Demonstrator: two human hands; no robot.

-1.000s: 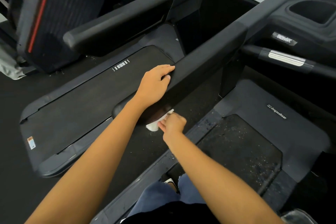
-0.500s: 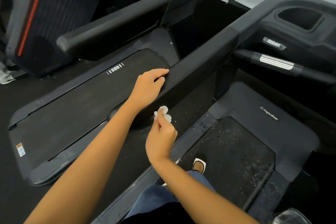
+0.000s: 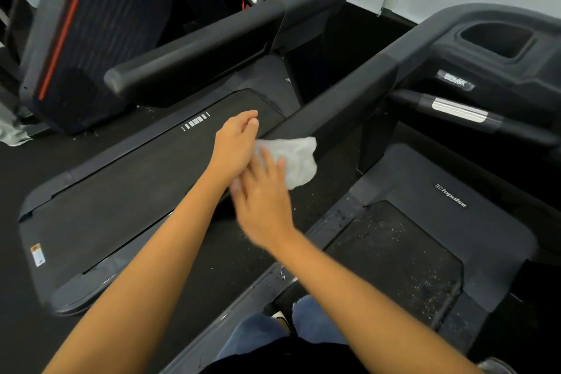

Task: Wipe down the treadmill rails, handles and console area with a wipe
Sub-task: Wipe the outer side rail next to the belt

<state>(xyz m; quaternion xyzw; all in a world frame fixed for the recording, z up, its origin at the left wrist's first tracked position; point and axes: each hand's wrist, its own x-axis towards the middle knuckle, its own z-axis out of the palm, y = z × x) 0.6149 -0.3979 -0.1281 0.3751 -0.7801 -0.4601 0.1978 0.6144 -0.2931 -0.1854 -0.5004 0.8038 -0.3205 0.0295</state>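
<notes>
The right hand (image 3: 264, 200) is reaching forward with its fingers stretched out fairly straight, lying on a crumpled white cloth-like wipe (image 3: 299, 161) (the hand is blurred, so its thumb cannot be made out). Just beside it, the left hand (image 3: 235, 146) is sitting against the wipe's near edge with fingers loosely bent; whether it is pinching the wipe cannot be told. The wipe is lying, partly opened out, at the near end of the long black padded side rail (image 3: 340, 100), which is running up toward the dark moulded plastic console (image 3: 501, 48).

The step in hand is probably spreading or regripping the wipe at the rail's end. The next move is likely calling for a firm hold and a stroke up the rail. The silver-banded black handle (image 3: 458, 111) and the console are waiting further out.
</notes>
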